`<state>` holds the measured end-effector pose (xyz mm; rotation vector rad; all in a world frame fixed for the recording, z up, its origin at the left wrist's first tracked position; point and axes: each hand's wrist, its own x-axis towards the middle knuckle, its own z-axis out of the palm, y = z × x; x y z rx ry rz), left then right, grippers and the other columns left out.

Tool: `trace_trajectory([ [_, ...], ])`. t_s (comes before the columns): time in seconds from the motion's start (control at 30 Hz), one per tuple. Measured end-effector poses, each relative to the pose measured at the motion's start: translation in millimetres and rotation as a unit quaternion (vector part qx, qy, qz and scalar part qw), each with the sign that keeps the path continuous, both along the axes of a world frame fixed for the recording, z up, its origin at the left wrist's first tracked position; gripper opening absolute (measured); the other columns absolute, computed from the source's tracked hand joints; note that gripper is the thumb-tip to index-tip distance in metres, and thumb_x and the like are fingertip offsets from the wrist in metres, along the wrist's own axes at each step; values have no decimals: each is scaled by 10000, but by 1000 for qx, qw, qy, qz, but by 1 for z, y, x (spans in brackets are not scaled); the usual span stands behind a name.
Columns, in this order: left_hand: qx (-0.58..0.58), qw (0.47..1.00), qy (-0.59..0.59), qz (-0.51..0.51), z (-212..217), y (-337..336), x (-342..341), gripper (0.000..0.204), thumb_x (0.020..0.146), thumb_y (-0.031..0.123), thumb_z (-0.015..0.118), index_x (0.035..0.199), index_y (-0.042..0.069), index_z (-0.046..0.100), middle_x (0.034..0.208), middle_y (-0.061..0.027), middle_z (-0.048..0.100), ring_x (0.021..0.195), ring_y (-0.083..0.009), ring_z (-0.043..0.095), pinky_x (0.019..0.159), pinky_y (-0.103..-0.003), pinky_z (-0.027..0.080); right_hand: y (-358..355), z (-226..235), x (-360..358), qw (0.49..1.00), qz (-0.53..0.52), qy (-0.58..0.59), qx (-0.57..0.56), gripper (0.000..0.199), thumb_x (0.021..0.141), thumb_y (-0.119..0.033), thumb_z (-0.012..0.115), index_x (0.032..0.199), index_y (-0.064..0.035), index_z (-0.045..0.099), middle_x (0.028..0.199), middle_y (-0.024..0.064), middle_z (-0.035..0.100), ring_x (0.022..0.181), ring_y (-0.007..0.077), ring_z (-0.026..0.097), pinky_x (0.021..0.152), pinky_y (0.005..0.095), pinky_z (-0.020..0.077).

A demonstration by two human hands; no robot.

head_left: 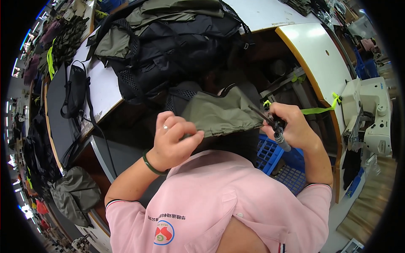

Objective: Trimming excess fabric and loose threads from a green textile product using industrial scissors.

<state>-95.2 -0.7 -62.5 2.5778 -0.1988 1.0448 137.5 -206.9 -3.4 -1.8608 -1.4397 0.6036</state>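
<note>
My left hand (pixel 175 137), with a ring and a green bangle, is closed on the left edge of an olive-green fabric piece (pixel 223 111). The fabric stretches across in front of me, its near edge gathered and frayed. At its right end my right hand (pixel 291 124) grips dark scissors (pixel 276 125) with a grey handle end; their thin blades point up and left over the fabric. Fingers partly hide the scissors. The right fingertips are also at the fabric's edge. Black mesh (pixel 179 99) adjoins the fabric's left side.
A black and olive backpack (pixel 177 46) lies on the white table (pixel 270 14) ahead. At the right stands a white sewing machine (pixel 373 114), near a yellow-green ribbon (pixel 318 110). A blue crate (pixel 270 156) sits below my right arm. Black straps (pixel 78 90) hang at the left.
</note>
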Motion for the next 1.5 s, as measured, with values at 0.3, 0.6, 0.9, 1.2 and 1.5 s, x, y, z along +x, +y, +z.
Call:
trace_trajectory([
  [0.3,10,997,-21,-74,2,2,4,233,657,-30,727,817,89,606,987,-72,678,883,-238,623,816,-438,457,-11,-9,-2,996,61,-7,-70,247,715,-46,767,887,-8,594,792,115,631,719,281,622,653,331,504],
  [0.6,-28,996,-13,-84,1,-2,8,254,668,-46,721,834,79,574,980,-79,684,842,-237,637,840,-448,463,-2,16,9,948,93,-304,5,348,621,-201,812,838,-41,590,767,90,603,744,289,614,614,381,503],
  [0.9,-43,996,-23,-75,2,-4,11,178,707,6,726,777,84,582,943,-43,674,812,-192,620,857,-407,469,10,18,8,933,127,-336,11,316,626,-183,782,815,-51,565,781,85,607,770,268,615,638,368,509],
  [1.2,-46,996,-17,-70,3,-4,12,177,711,3,723,771,81,576,932,-42,669,800,-195,617,848,-401,474,8,16,11,929,122,-349,-8,264,639,-121,753,819,-54,573,787,75,618,784,265,624,637,369,513],
  [1.5,-80,992,3,-93,3,2,12,230,725,-34,721,844,76,558,965,-94,680,768,-232,621,778,-386,493,8,25,15,964,105,-241,-42,346,607,-134,796,861,-27,585,765,111,604,722,305,620,620,381,498],
])
